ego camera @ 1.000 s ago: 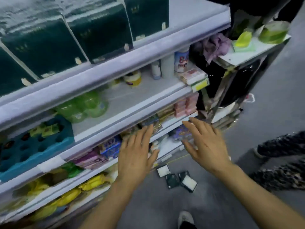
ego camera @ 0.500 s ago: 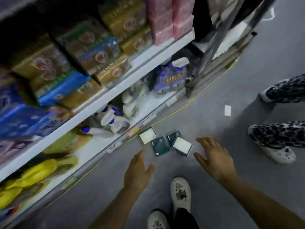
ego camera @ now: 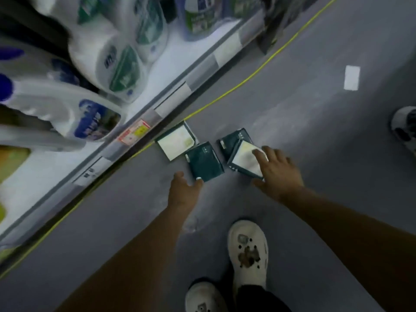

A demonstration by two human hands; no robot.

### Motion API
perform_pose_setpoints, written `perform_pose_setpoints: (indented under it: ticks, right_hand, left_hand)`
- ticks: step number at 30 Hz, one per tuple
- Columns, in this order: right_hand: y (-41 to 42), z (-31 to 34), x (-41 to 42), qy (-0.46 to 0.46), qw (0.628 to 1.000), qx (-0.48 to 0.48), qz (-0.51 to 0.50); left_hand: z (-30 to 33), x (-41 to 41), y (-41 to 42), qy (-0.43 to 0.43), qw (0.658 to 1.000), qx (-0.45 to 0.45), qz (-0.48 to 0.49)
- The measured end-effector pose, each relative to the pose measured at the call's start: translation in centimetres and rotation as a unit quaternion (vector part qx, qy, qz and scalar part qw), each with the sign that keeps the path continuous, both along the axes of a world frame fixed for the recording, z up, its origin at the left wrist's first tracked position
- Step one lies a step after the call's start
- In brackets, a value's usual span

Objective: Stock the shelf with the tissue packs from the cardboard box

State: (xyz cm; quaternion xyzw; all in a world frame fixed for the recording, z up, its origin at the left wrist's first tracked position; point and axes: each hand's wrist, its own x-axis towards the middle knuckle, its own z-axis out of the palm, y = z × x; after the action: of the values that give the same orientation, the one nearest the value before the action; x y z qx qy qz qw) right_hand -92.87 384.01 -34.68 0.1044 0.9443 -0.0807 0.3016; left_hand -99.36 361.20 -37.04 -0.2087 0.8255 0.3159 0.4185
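Observation:
Several dark green tissue packs lie on the grey floor beside the bottom shelf (ego camera: 144, 113). One pack (ego camera: 175, 144) shows a white face next to the shelf edge. A dark green pack (ego camera: 204, 162) lies in front of it, and my left hand (ego camera: 183, 190) touches its near corner with its fingertips. Another green pack (ego camera: 234, 138) lies to the right, partly under a white-faced pack (ego camera: 244, 159). My right hand (ego camera: 279, 174) rests spread on that white-faced pack, thumb at its near edge. The cardboard box is out of view.
White detergent bottles (ego camera: 108, 64) fill the bottom shelf at upper left. A yellow line (ego camera: 247, 79) runs along the floor by the shelf. My white shoes (ego camera: 247, 251) stand below the packs. Another person's shoe (ego camera: 405, 129) is at the right edge, and a white slip (ego camera: 351, 77) lies on the floor.
The view dropped from the upper shelves to the floor. Both hands moved down and forward to the packs; the left now touches the green pack, the right rests on the white-faced one.

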Motion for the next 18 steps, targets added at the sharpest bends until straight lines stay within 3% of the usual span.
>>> perform_pose_setpoints:
  ticks: [5, 13, 16, 18]
  right_hand:
    - [-0.8, -4.9, -0.6, 0.006, 1.0, 0.02, -0.007]
    - [-0.8, -8.2, -0.4, 0.044, 0.999, 0.017, -0.006]
    - [-0.3, -7.2, -0.1, 0.051, 0.998, -0.036, -0.028]
    - [-0.1, -5.9, 0.5, 0.041, 0.988, -0.114, -0.099]
  left_hand:
    - [-4.7, -1.0, 1.4, 0.032, 0.999, -0.011, 0.011]
    - [-8.9, -2.0, 4.9, 0.051, 0.985, -0.035, 0.163]
    - [-8.0, -1.7, 5.5, 0.01, 0.98, -0.031, 0.198]
    - [-6.2, -1.2, 5.5, -0.007, 0.974, -0.012, 0.225]
